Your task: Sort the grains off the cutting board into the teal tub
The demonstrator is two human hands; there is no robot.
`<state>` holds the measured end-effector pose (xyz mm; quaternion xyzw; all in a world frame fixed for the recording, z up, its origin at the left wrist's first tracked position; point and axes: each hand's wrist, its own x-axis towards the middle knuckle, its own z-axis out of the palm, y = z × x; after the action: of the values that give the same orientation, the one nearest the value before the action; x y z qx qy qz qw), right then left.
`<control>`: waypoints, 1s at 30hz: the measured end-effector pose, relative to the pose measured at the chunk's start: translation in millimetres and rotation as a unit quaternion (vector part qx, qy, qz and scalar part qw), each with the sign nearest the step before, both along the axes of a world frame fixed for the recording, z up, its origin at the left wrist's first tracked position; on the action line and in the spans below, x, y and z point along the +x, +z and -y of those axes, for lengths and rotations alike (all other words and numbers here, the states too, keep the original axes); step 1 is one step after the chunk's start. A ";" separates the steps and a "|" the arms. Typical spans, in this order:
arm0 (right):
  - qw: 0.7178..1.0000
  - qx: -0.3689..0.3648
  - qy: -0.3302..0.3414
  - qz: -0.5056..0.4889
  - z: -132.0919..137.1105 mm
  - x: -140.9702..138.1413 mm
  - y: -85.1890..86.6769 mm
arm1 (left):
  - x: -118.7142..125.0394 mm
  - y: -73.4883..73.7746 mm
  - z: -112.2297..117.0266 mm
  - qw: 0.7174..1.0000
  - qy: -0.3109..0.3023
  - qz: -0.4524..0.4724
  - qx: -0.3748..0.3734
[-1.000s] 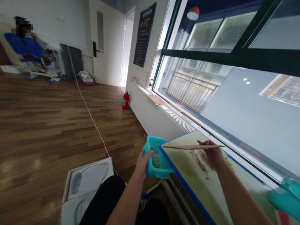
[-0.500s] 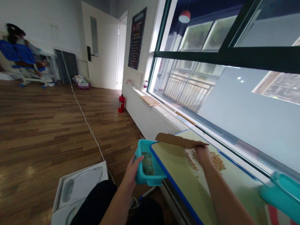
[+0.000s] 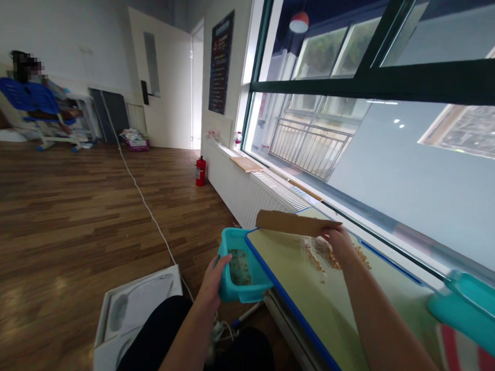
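My left hand (image 3: 213, 275) grips the left wall of a turquoise plastic basin (image 3: 247, 292), thumb over the rim. The basin is held against the blue edge of a pale yellow tabletop (image 3: 294, 271), and a layer of small bits lies on its bottom. In my right hand (image 3: 339, 241) is the near end of a long strip of brown cardboard (image 3: 292, 223), standing on its edge across the table. Small tan pieces, perhaps nuts or kernels (image 3: 316, 259), lie scattered beside and behind that hand, mixed with paler crumbs. My wrist hides part of the pile.
A second turquoise basin (image 3: 474, 312) stands at the table's right end beside a red-and-white striped item (image 3: 455, 343). Windows and a radiator (image 3: 268, 198) run behind the table. On the floor are a white box (image 3: 134, 311), a cable (image 3: 143, 198) and a fire extinguisher (image 3: 200, 171). A person sits far left.
The cardboard strip now shows more of its broad face, and my right hand has shifted slightly upward in view. The basin stays in my left hand at the table edge.
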<state>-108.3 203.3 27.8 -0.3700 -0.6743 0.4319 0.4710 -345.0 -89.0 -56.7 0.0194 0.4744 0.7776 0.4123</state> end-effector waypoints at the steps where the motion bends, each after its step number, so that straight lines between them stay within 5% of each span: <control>1: 1.000 -0.007 -0.009 -0.004 1.9 -1.2 2.2 | 0.3 -0.1 0.5 1.000 0.002 -0.003 -0.002; 13: 0.996 0.043 -0.082 -0.019 9.0 -8.2 24.5 | -5.2 1.5 1.8 1.000 -0.004 0.009 -0.010; 22: 0.994 0.028 -0.109 -0.001 4.9 -11.4 -5.8 | 1.0 10.5 9.4 1.000 0.008 0.017 -0.003; 30: 0.993 0.042 -0.109 -0.008 7.2 -9.8 -6.4 | -6.0 2.1 8.8 1.000 0.009 0.019 -0.007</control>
<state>-118.1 196.1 21.5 -0.4177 -0.6437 0.3520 0.5360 -351.0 -97.8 -54.6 -0.0028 0.4716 0.7785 0.4142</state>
